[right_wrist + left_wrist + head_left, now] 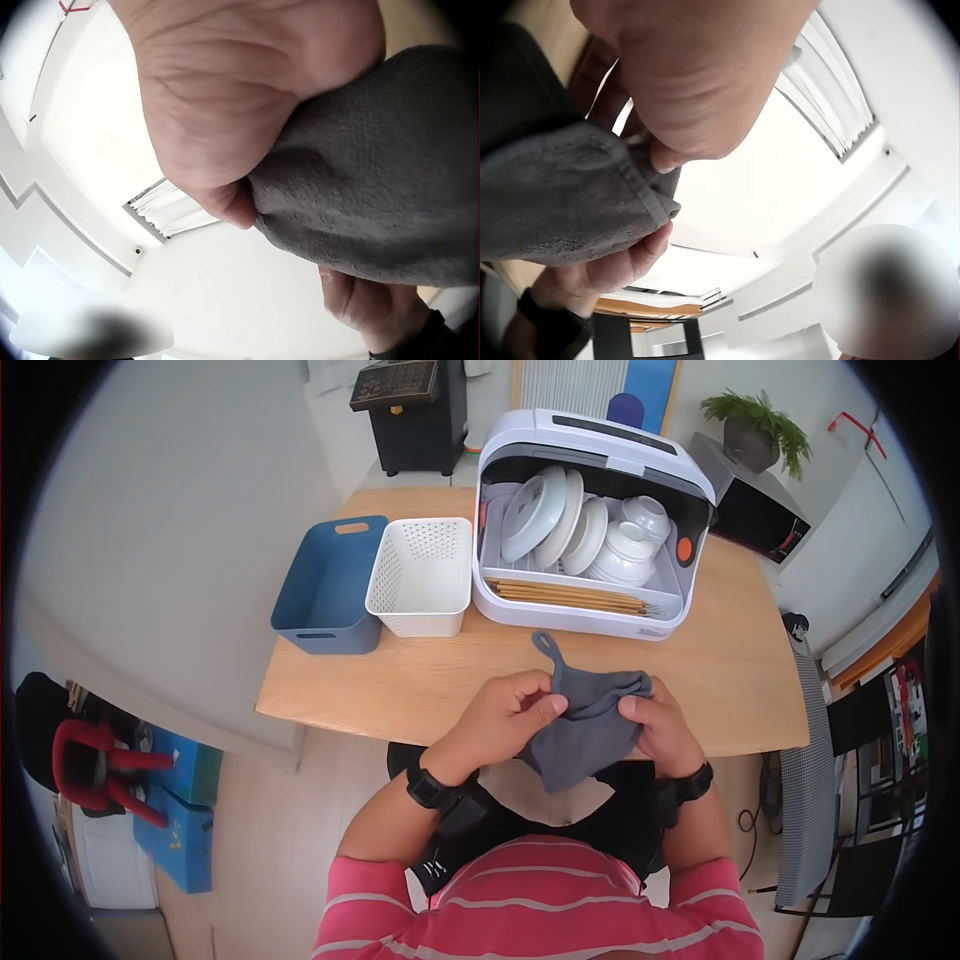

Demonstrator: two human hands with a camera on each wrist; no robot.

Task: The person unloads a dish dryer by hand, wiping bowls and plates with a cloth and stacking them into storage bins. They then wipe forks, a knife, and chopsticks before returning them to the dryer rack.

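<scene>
A dark grey cloth (585, 735) with a hanging loop (547, 648) is stretched between both hands over the table's front edge. The left hand (510, 715) pinches its left side near the loop, thumb on top. On the other side the right hand (662, 728) grips the cloth's upper right part, where the fabric bunches into folds. The lower part of the cloth hangs down. In the left wrist view the left hand (690, 75) holds the cloth (562, 195) by its edge; in the right wrist view the right hand (225, 97) pinches the cloth (367, 172).
On the wooden table (420, 685) stand a blue bin (330, 585), a white perforated basket (420, 578) and a white dish cabinet (590, 622) holding plates (535, 515), bowls (625, 555) and chopsticks or thin sticks (570, 598). A potted plant (755, 440) sits on a black appliance (745, 500) at the right.
</scene>
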